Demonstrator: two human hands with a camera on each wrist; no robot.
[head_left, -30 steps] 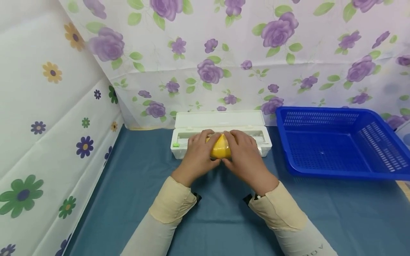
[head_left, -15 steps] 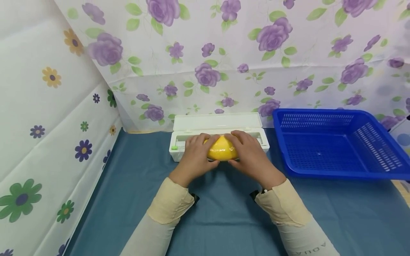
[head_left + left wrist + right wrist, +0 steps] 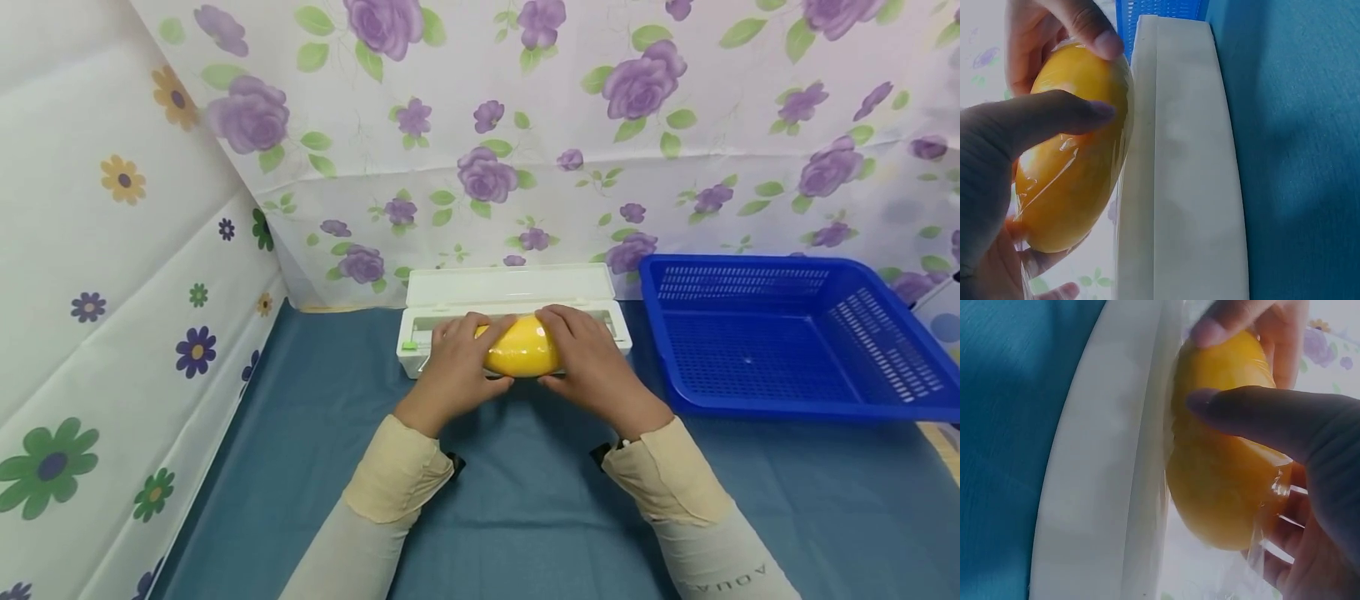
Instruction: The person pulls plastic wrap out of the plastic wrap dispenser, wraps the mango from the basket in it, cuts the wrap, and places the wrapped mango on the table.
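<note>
A yellow mango (image 3: 522,348), covered in clear plastic film, is held between both hands at the middle of the head view. My left hand (image 3: 456,358) grips its left end, thumb on the near side and fingers curled behind. On the other end, my right hand (image 3: 588,358) holds it the same way. Just behind and below the fruit lies a long white cling film dispenser (image 3: 420,363) with its lid (image 3: 510,285) raised. Clear film (image 3: 1124,150) stretches over the skin in the left wrist view. Both hands hide much of the dispenser's inside.
To the right of the dispenser stands a blue plastic basket (image 3: 750,333) with slotted sides. A blue-green cloth (image 3: 517,517) covers the table. Flowered sheets (image 3: 487,125) hang behind and at the left. A green slider (image 3: 409,345) sits at the dispenser's left end.
The hands have spread slightly apart, and more of the mango shows between them. It has turned a little in the grip. The view has shifted slightly; dispenser and basket stay put.
</note>
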